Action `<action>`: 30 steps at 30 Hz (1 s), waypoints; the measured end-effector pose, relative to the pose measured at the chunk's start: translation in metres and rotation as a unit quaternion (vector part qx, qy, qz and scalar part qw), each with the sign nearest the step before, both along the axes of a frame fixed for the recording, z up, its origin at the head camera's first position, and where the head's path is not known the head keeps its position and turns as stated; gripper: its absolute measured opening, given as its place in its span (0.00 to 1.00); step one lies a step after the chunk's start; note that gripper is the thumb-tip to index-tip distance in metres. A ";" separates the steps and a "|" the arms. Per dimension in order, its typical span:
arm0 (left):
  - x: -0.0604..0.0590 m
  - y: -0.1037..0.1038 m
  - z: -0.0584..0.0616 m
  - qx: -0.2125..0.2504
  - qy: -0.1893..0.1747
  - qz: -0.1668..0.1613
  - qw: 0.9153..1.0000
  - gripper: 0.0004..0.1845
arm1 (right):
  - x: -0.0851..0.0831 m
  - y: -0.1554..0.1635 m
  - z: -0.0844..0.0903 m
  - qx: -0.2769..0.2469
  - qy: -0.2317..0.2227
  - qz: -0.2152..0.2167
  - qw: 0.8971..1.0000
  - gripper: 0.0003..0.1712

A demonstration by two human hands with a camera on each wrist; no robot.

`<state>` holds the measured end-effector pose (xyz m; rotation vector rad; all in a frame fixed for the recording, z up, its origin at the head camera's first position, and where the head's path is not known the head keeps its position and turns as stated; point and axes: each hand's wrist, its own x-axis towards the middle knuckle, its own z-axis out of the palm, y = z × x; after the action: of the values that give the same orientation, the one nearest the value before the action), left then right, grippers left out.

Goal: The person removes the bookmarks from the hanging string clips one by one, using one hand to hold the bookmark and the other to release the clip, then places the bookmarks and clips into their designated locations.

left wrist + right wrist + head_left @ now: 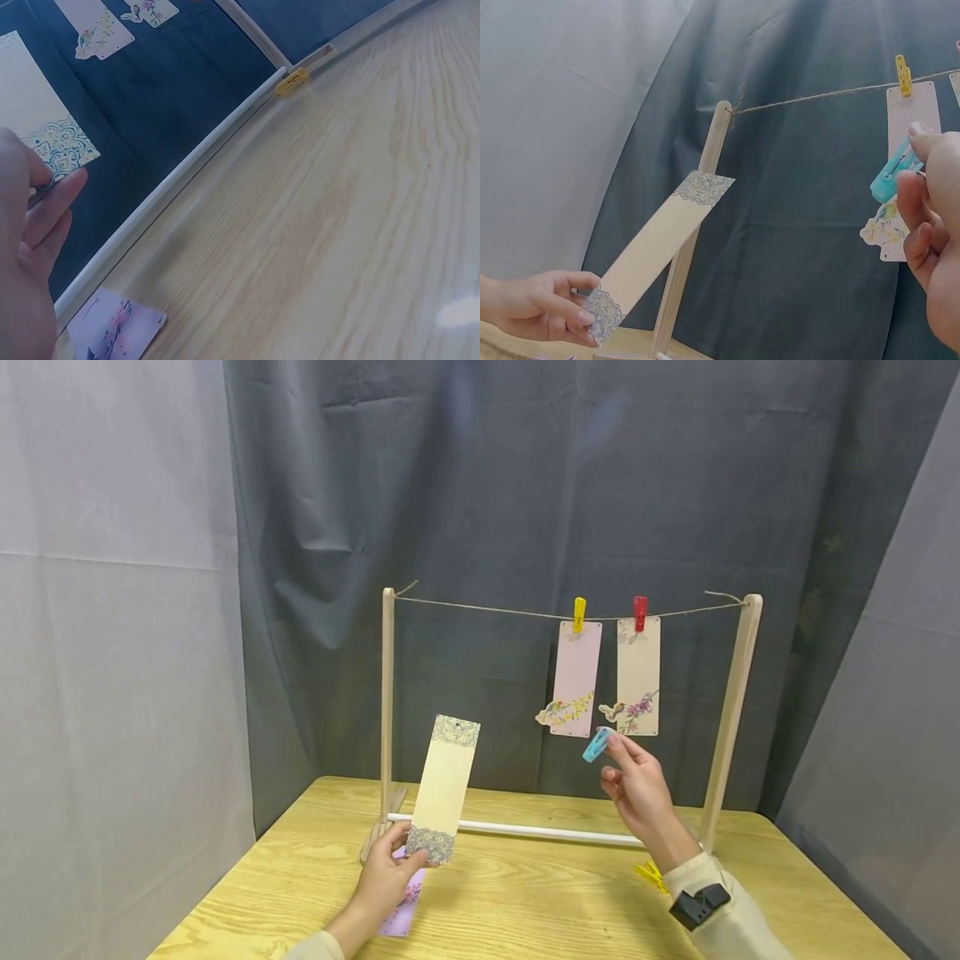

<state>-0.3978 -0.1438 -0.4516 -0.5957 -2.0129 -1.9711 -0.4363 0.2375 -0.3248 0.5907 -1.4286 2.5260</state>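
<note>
Head view: left hand (pixel 386 881) is pinching the bottom edge of a cream bookmark (pixel 446 788), holding it upright above the table (pixel 540 902). The right hand (pixel 637 789) is grasping a blue clip (pixel 597 744) below the string (pixel 487 607).

Left wrist view: fingers (pixel 52 202) are touching the bookmark's patterned end.

Right wrist view: fingertips (pixel 915 172) are squeezing the clip near a pink card (pixel 913 112).

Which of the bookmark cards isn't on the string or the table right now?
The cream card with blue lace ends: the left hand pinches its lower end and holds it upright. The pink card and beige card hang clipped to the string; the purple card lies on the table.
</note>
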 end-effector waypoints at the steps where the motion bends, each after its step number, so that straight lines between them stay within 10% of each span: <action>1: 0.001 -0.001 0.000 -0.001 -0.001 0.001 1.000 0.23 | 0.000 0.001 -0.002 0.000 0.001 0.002 1.000 0.13; 30: 0.023 -0.030 -0.001 -0.019 -0.013 0.050 0.998 0.24 | 0.008 0.026 -0.035 0.009 -0.020 -0.016 1.000 0.15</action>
<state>-0.3753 -0.1734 -0.4527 -0.4697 -2.0569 -1.8958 -0.4288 0.2632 -0.3601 0.5180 -1.4639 2.5173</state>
